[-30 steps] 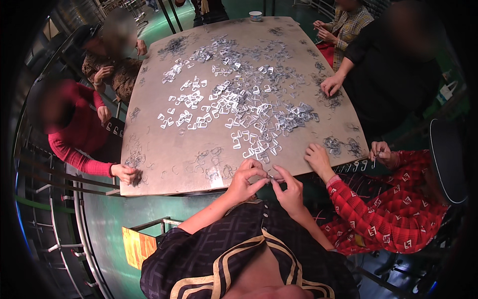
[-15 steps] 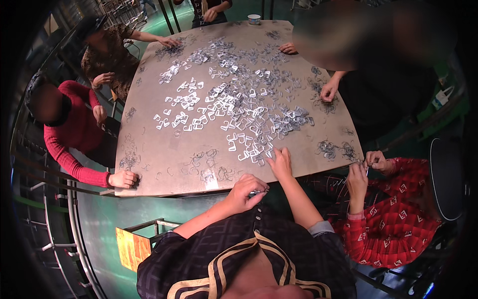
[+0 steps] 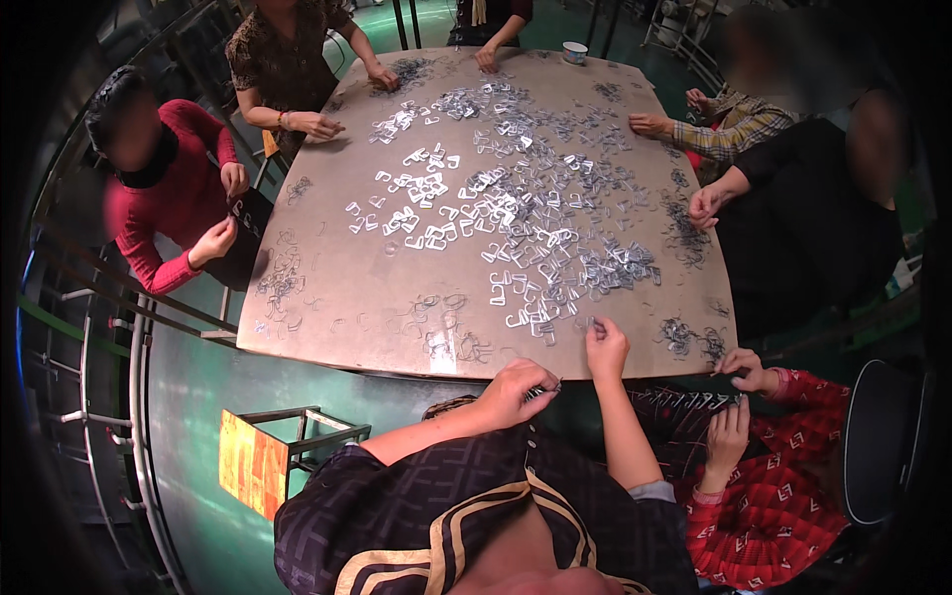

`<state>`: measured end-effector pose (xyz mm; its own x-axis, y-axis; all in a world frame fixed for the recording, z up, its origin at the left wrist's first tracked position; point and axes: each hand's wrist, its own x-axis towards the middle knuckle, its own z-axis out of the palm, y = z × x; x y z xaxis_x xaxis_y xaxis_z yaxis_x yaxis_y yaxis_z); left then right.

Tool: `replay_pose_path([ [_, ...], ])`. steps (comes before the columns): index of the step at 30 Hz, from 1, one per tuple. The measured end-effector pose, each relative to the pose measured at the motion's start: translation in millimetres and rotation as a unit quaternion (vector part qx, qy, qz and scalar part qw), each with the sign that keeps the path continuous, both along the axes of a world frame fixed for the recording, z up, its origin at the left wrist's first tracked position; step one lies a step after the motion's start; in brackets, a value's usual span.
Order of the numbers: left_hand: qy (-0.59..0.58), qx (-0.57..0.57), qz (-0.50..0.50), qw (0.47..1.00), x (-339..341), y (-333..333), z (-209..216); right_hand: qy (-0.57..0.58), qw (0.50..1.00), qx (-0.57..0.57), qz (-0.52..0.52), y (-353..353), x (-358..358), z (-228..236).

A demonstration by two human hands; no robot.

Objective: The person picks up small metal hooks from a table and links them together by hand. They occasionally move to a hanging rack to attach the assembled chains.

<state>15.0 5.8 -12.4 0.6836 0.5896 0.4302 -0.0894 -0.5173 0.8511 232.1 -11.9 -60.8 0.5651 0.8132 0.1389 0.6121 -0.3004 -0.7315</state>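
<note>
My left hand (image 3: 521, 393) is closed in front of the table's near edge, with small shiny metal hooks (image 3: 536, 392) showing between thumb and fingers. To its right, my right hand (image 3: 607, 349) is raised over the near edge, thumb and fingers pinched together. Something small and greyish shows at its fingertips, too small to name. Just beyond that hand lie loose silvery flat metal hooks (image 3: 535, 315), the near end of a wide scatter across the table (image 3: 337, 248). Thin wire pieces (image 3: 441, 307) lie to the left of my hands.
Several people work around the table. A person in red patterned sleeves (image 3: 783, 476) sits close at my right, holding a row of small metal pieces. More wire pieces (image 3: 678, 337) lie near the right corner. A wooden stool (image 3: 258, 461) stands at lower left; a white bowl (image 3: 574, 53) sits at the far edge.
My right hand has drawn back from the scattered hooks, its fingers now pinched. My left hand stays closed near the edge. The person in the red sweater has lifted a hand off the table.
</note>
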Motion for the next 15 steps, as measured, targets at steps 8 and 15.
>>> replay_pose_path([
  [8, 0.003, -0.024, 0.044, 0.999, 10, 5, -1, 0.380, 0.912, 0.144, 0.055, -49, -50, 65],
  [15, 0.015, -0.020, 0.033, 0.999, 14, 5, 7, 0.305, 0.935, 0.159, 0.084, -61, -60, 69],
])
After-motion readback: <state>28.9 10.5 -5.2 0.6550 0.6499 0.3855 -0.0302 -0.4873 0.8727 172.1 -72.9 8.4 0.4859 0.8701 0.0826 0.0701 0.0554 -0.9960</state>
